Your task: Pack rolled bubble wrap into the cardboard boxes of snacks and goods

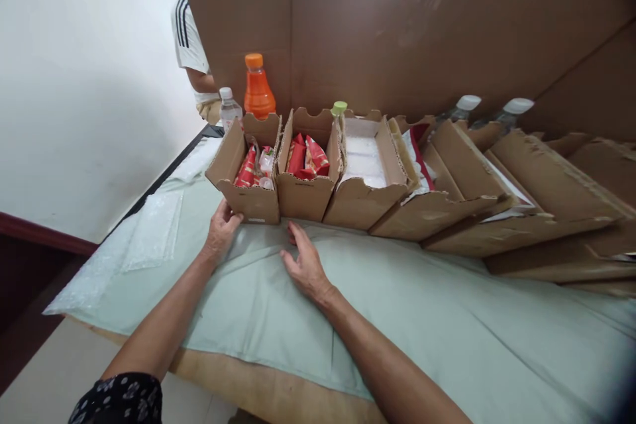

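My left hand (223, 230) is at the lower front left corner of the leftmost cardboard box (251, 204), thumb and forefinger apart and touching it. That box holds red snack packets (247, 169) and a small clear package (267, 160). On the cloth, just in front of the second cardboard box (303, 197), my right hand (307, 266) has its fingers stretched out and holds nothing. Inside the second box are red packets (308, 156). To its right, a third cardboard box (365, 204) contains white packaging (364, 152).
Several more open boxes (437, 215) lean in a row to the right. Behind the row stand an orange drink bottle (258, 93), a clear bottle (229, 109) and a large cardboard panel (377, 33). Bubble wrap (152, 232) lies on the green cloth (397, 291). A person's sleeve (191, 36) shows beyond.
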`<state>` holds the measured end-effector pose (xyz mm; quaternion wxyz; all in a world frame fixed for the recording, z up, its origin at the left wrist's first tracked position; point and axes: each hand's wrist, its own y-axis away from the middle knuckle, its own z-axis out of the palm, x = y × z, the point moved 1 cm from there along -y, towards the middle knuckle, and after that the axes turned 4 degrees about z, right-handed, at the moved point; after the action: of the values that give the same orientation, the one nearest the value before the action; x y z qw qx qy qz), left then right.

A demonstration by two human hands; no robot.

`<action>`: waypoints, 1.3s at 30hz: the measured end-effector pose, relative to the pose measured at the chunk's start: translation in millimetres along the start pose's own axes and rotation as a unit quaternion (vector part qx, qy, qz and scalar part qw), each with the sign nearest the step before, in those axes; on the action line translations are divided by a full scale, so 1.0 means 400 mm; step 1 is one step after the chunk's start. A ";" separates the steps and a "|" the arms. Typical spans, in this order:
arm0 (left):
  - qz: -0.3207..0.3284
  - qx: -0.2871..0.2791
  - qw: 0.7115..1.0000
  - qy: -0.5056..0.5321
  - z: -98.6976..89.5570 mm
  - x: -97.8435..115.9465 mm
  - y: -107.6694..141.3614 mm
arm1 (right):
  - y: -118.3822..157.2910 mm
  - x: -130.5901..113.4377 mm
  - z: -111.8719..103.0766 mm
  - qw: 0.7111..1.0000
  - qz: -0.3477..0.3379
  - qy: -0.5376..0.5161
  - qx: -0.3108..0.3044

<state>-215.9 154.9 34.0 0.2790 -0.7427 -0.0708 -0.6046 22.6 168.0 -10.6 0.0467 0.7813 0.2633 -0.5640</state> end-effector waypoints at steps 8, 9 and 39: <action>-0.008 0.010 0.997 -0.074 0.016 -0.005 0.042 | 0.006 -0.017 -0.009 1.000 0.007 0.005 0.011; -0.015 0.006 0.996 -0.093 0.015 -0.007 0.045 | 0.006 -0.020 -0.009 1.000 0.008 0.006 0.014; 0.195 -0.225 0.894 -0.334 0.163 0.088 0.440 | 0.579 -0.117 -0.201 0.939 -0.163 0.190 -0.236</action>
<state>-72.9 32.5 1.7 0.1771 -0.9426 0.1244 -0.2542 188.3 -17.4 8.9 0.0865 0.7868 0.5164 -0.3268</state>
